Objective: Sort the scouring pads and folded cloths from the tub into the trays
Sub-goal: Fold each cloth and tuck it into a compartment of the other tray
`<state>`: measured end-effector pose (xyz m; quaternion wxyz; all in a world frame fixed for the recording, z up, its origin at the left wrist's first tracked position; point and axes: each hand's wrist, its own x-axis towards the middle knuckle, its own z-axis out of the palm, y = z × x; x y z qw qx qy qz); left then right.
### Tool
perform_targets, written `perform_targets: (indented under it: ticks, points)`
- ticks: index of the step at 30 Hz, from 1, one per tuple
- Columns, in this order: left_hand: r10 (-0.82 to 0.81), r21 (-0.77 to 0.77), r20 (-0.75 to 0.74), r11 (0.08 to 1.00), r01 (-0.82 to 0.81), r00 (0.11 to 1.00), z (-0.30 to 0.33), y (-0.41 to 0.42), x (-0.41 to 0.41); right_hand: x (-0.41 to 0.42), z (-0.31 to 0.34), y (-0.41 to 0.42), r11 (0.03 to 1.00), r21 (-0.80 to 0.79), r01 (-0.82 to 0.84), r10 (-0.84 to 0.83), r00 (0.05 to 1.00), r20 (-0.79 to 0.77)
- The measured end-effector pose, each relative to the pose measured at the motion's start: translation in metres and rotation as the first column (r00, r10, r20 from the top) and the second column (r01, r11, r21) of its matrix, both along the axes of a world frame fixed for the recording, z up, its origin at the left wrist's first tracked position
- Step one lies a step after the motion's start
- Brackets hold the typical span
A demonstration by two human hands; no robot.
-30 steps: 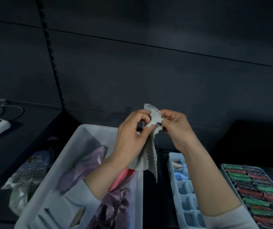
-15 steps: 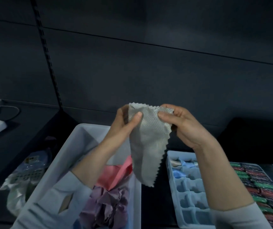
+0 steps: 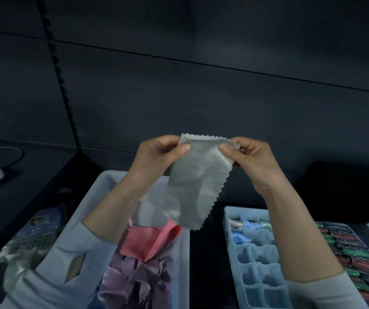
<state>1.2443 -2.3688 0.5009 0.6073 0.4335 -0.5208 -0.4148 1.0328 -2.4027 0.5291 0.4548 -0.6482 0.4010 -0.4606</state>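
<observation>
While the left hand [image 3: 156,152] and right hand [image 3: 249,153] each pinch a top corner of the grey cloth [image 3: 198,179], hanging above the tub [image 3: 184,264], folding it evenly probably means matching edges before lowering it into the compartment tray [image 3: 234,248].

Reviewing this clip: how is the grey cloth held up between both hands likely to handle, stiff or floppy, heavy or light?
Probably floppy: the grey cloth hangs limp below where the left hand and right hand pinch its top corners. Likely light, since fingertip pinches carry it. Its woven texture suggests decent grip.
</observation>
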Motion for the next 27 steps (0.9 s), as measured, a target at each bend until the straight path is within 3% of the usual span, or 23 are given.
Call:
perform_targets:
  ticks: [7,12,14,19,27]
  points:
    - [-0.016,-0.070,-0.019,0.997,0.015,1.000,0.003,0.006,0.005,-0.012,0.010,0.007,0.969,0.046,-0.243,0.241,0.970,0.035]
    - [0.238,-0.040,0.129,0.971,-0.235,0.963,-0.011,-0.010,-0.004,0.007,-0.006,-0.010,0.988,-0.017,0.156,-0.157,0.980,-0.126]
    - [0.355,-0.089,0.210,0.935,-0.344,0.911,-0.018,-0.013,-0.012,0.015,-0.012,-0.010,0.974,-0.051,0.222,-0.227,0.966,-0.127]
    - [0.489,-0.262,0.300,0.868,-0.422,0.819,-0.016,-0.004,-0.036,0.035,-0.015,-0.002,0.986,-0.032,0.162,-0.163,0.986,-0.032]
    - [0.338,-0.228,0.261,0.932,-0.283,0.904,-0.009,0.001,-0.041,0.038,-0.008,0.001,0.991,-0.077,0.106,-0.107,0.994,-0.014]
